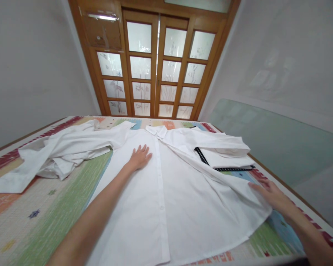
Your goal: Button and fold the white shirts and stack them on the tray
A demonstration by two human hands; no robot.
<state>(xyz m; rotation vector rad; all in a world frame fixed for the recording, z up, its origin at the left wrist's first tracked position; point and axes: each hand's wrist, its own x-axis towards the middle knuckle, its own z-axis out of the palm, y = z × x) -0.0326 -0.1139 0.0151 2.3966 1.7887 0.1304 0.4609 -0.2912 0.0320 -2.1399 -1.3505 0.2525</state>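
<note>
A white button-up shirt [188,207] lies spread front side up, its collar at the far end and its buttoned placket running towards me. My left hand [140,157] rests flat on the chest, left of the placket, with fingers spread. At the right side edge, my right hand [269,194] pinches the shirt's fabric between thumb and fingers. Creases run from that edge up towards the collar. The right sleeve [222,142] stretches out over a folded white cloth item [233,162] with black trim.
Crumpled white clothing [63,153] lies at the left, by the shirt's left sleeve. Underneath is a patterned, striped table cover [58,207]. A pale green glass-like panel [266,136] leans at the right wall. Wooden doors with glass panes [155,66] stand beyond the table.
</note>
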